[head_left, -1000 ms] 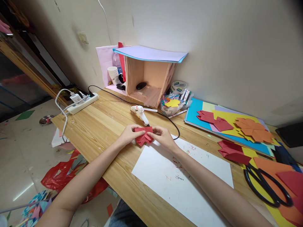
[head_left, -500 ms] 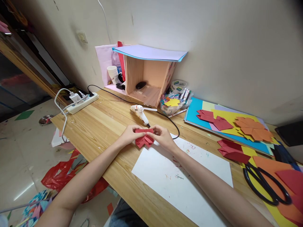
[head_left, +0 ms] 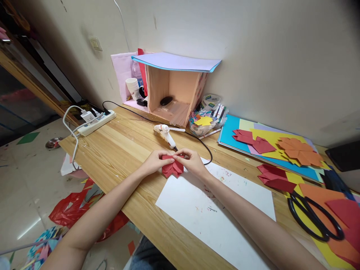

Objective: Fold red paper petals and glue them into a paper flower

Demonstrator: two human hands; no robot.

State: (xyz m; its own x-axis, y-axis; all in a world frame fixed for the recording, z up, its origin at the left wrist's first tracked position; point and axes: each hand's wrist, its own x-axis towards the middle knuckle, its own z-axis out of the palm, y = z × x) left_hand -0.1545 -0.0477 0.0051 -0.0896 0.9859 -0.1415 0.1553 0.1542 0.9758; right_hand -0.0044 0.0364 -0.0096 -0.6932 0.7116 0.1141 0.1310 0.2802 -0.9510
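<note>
Between my two hands is a folded red paper, its creased lower edge pointing toward me. My left hand pinches its left side, thumb in front and fingers behind. On the right, my right hand grips the upper edge in the same way, the two thumbs close together. Part of the paper is hidden by the fingers. Just beyond the hands lies a white glue gun with its black cord. A white sheet with coloured marks rests on the table under my right forearm.
Black-handled scissors lie on coloured paper at the right. Red and orange folded pieces sit on a paper stack. A box, a tub of scraps and a power strip stand farther back.
My right hand has shifted slightly left along the paper's top edge, its fingertips now nearer the middle and the left hand. The paper's lower part looks a little more spread.
</note>
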